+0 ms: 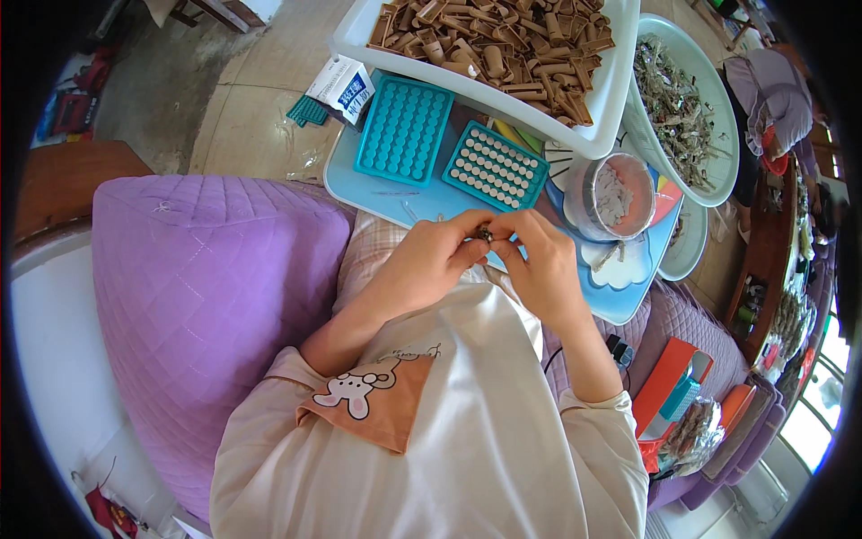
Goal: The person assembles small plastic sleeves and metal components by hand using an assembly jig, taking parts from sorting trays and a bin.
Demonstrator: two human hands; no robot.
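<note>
Above the near edge of a small blue table (pixel 359 186), my two hands meet. Between the fingertips is a small dark lump (pixel 485 234), mostly covered, so its kind cannot be made out. My left hand (pixel 437 256) pinches it from the left. From the right, the thumb and forefinger of my right hand (pixel 544 262) close on it too. Just beyond lies a teal tray (pixel 542 171) with rows of round white pieces in its holes. Left of that is a larger teal tray (pixel 404 126) with rows of round cups.
A white bin (pixel 503 101) of brown half-tube pieces stands at the back. Right of my hands is a clear tub (pixel 584 199) with white scraps. Beyond it are a pale green basin (pixel 725 175) of greyish bits and another person (pixel 772 99). A purple cushion (pixel 215 287) fills the left.
</note>
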